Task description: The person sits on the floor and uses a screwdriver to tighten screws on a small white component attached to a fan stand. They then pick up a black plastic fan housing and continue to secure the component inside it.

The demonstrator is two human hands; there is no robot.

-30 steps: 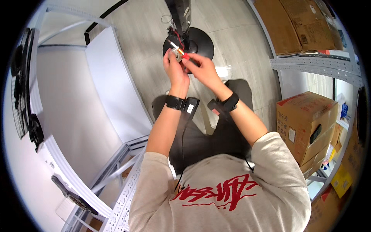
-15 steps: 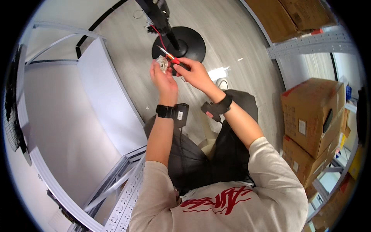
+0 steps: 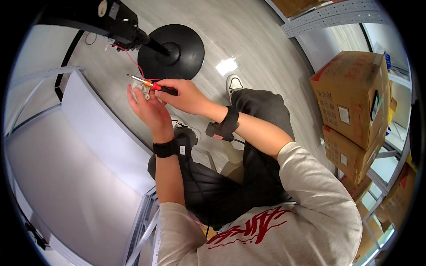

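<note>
A small whitish, partly see-through plastic part [image 3: 145,91] rests in my left hand [image 3: 152,113], whose fingers curl up around it. My right hand [image 3: 188,96] grips a screwdriver [image 3: 155,86] with a red and black handle. Its metal tip points to the upper left and lies across the top of the plastic part. From the black stand [image 3: 155,46], a thin red wire [image 3: 135,63] hangs down close to the part; where it ends is hidden by my hands. Both wrists carry black straps with small dark boxes.
The stand's round black base [image 3: 191,48] is on the floor just beyond my hands. A pale shelf panel [image 3: 102,111] runs along my left. Stacked cardboard boxes [image 3: 350,97] fill a metal rack [image 3: 337,20] on the right.
Both hands have moved left and slightly down in the picture with the plastic part and screwdriver still held. The view has shifted, bringing more of the black stand in.
</note>
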